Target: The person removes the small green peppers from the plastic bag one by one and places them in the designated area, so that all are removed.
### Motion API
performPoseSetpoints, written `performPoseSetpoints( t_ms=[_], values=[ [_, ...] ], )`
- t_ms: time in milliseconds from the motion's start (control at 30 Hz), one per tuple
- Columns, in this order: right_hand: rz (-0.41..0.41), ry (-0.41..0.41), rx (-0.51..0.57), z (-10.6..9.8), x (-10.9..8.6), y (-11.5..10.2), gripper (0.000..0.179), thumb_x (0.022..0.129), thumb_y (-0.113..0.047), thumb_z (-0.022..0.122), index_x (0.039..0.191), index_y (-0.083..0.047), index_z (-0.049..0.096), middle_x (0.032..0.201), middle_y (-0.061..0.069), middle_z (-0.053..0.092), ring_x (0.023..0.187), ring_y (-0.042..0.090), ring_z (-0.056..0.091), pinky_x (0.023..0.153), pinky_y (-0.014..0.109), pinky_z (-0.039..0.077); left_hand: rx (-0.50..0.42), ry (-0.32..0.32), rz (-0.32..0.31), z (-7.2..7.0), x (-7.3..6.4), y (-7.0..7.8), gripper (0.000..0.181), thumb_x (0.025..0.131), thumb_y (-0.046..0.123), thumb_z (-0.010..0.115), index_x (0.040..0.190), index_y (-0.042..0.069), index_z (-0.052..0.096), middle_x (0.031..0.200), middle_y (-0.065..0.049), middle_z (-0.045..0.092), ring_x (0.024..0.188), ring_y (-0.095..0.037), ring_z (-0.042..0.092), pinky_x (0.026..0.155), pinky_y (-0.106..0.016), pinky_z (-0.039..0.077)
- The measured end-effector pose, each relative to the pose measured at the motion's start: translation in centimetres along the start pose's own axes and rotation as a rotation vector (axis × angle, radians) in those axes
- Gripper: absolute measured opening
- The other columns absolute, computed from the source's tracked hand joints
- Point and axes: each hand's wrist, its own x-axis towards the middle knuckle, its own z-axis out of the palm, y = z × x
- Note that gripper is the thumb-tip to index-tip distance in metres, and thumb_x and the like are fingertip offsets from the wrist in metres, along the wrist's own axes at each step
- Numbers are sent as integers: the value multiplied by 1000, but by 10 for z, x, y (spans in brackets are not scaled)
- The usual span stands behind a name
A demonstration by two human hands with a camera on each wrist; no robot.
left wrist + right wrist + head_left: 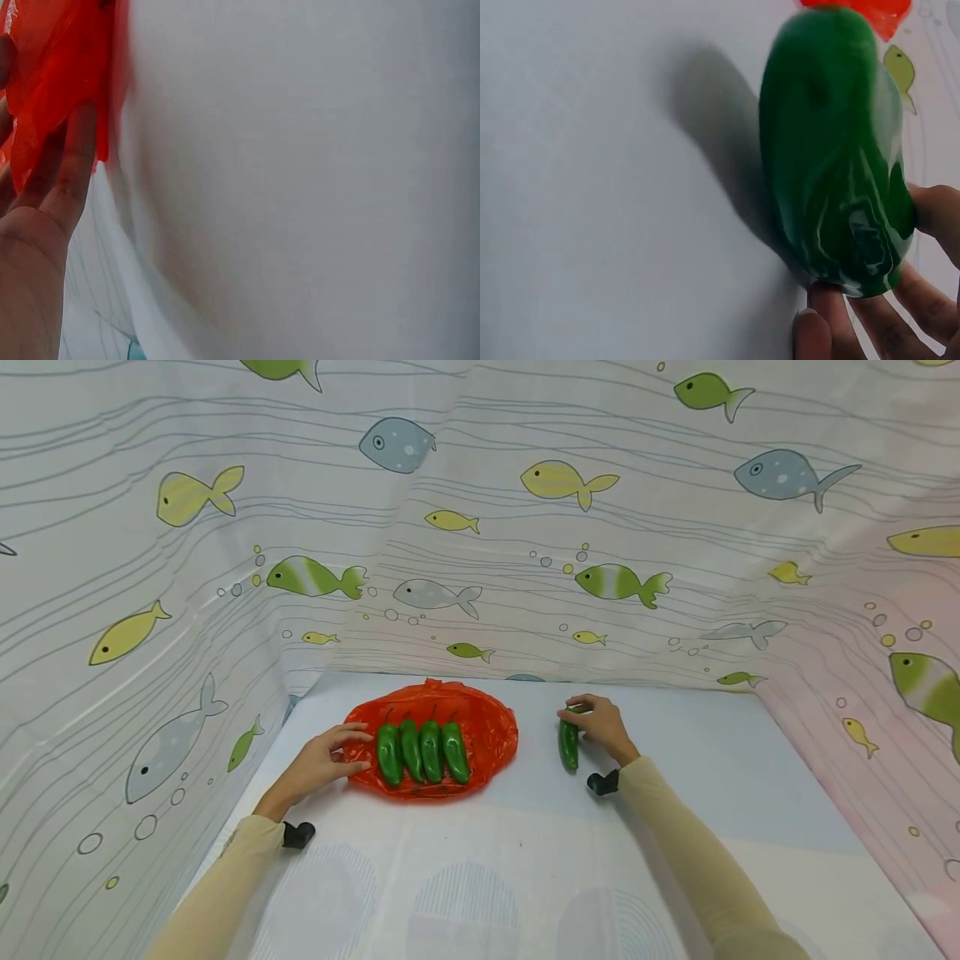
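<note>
Several green peppers (410,750) lie side by side, stems pointing away, on a spread red plastic bag (495,739). At the bag's left edge is my left hand (311,768), thumb and fingers apart; in the left wrist view its fingers (73,169) touch the red plastic. To the right of the bag, my right hand (603,727) holds a single green pepper (569,748) near its stem end. That pepper (829,150) fills much of the right wrist view, fingers and thumb around its lower end, with its shadow on the white surface beside it.
A white table (465,852) with pale round patterns carries everything. Fish-printed curtains (495,543) rise behind it and on both sides. Black wrist-worn pieces sit at the left cuff (298,835) and the right cuff (602,782).
</note>
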Motion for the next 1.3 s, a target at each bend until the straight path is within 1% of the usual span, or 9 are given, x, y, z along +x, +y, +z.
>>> performPoseSetpoints(
  t_ms=[267,467,667,800,967,1033,1100,1200,1300],
  values=[
    [17,18,-77,6,5,6,56,88,-49,79,127,-11,67,128,16,66,107,30,62,77,37,58,-3,2,1,0,0,-1,47,90,20,83,133,12,66,156,-12,46,149,-43,30,111,-68,35],
    [8,29,-80,3,3,4,55,88,-48,80,127,-10,67,126,15,67,105,29,62,75,35,57,6,3,3,0,0,-2,47,90,22,83,133,13,67,155,-13,46,148,-43,31,111,-67,35],
    [-36,40,-54,-2,-2,-3,54,91,-41,79,130,-6,66,124,17,67,106,32,64,69,32,57,-15,10,18,1,1,-4,46,88,21,84,131,13,68,154,-11,48,146,-39,35,107,-63,41],
    [-57,37,-32,-6,-5,-10,53,91,-40,79,130,-6,66,123,15,67,109,33,64,71,34,59,-27,11,22,1,3,-4,47,88,18,84,131,12,67,154,-12,47,147,-40,34,107,-64,41],
    [-64,22,-30,-8,-7,-19,58,91,-44,78,133,-7,66,123,12,67,111,32,63,76,37,60,-39,7,12,1,-2,17,46,89,7,80,132,2,65,153,-21,46,146,-45,32,108,-67,38],
    [-62,18,-35,-8,-9,-23,60,90,-46,79,134,-7,65,124,11,67,112,31,63,77,38,59,-40,7,5,1,-2,20,45,90,4,79,132,-1,64,153,-23,45,146,-47,31,108,-68,37],
    [-64,11,-37,-8,-10,-26,63,89,-49,78,135,-7,65,125,11,66,112,31,62,79,39,59,-39,8,7,1,-1,16,45,90,5,80,132,1,64,153,-21,46,146,-46,32,108,-68,37],
    [-75,-2,-18,-6,-12,-30,64,89,-50,78,134,-7,64,125,11,66,111,30,63,82,42,59,-36,12,8,2,3,1,47,89,10,81,133,5,65,154,-17,46,147,-44,32,108,-67,38],
    [-87,-19,8,-4,-13,-33,63,90,-48,79,134,-7,64,124,11,66,109,29,63,84,45,60,-37,8,10,1,2,-3,48,89,14,83,133,9,66,155,-14,46,147,-42,33,108,-65,40]
  ],
)
